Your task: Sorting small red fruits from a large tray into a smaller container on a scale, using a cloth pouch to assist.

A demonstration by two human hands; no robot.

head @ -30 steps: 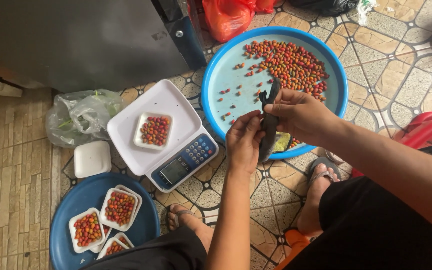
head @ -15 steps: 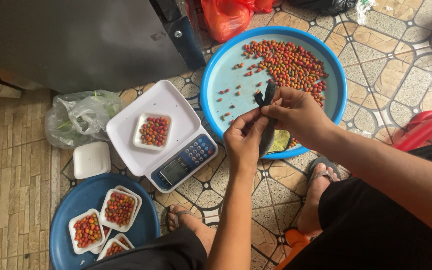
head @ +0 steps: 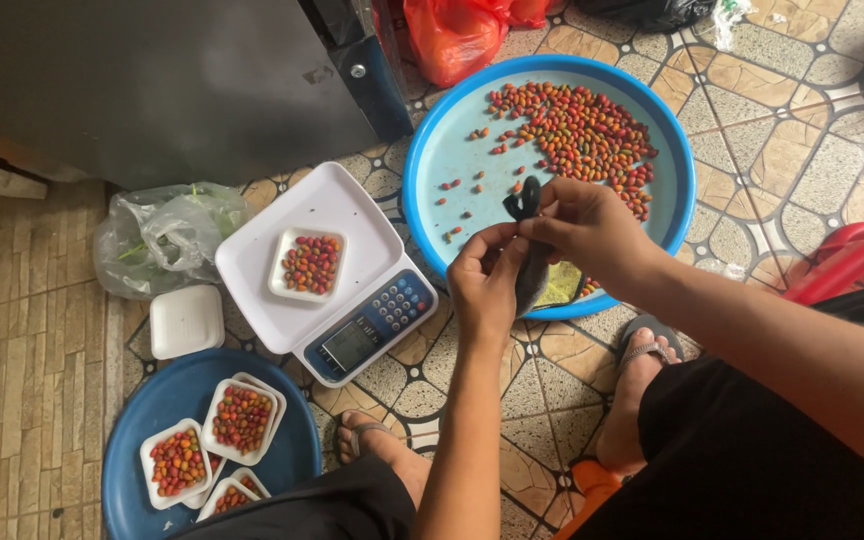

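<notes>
Far left on the tiled floor, a dark blue tray (head: 152, 400) carries small white foam trays of red and orange fruit (head: 241, 418), with a closed white foam box (head: 186, 321) just above it and a crumpled clear plastic bag (head: 162, 235) beyond that; next across, a white weighing scale (head: 324, 268) sits at a slant, one filled foam tray (head: 310, 263) resting on its platform; now the action, over the near rim of the big light blue basin (head: 432, 150): the left hand (head: 484, 283) has its fingers closed in a pinch on the lower part of a dark bag (head: 529, 240), and the right hand (head: 592, 228) pinches the same bag just above, thumb and fingers shut tight on it; the bag runs roughly upright in the view, its knotted top poking out above both hands toward the basin's middle, its lower body hanging between them, part hidden behind the left hand; a yellowish scrap (head: 560, 284) lies in the basin just under the hands; to the right, loose fruit (head: 577, 130) spreads over the basin's far side; a red plastic thing (head: 847, 262) sits at the right edge; sandalled feet below.
</notes>
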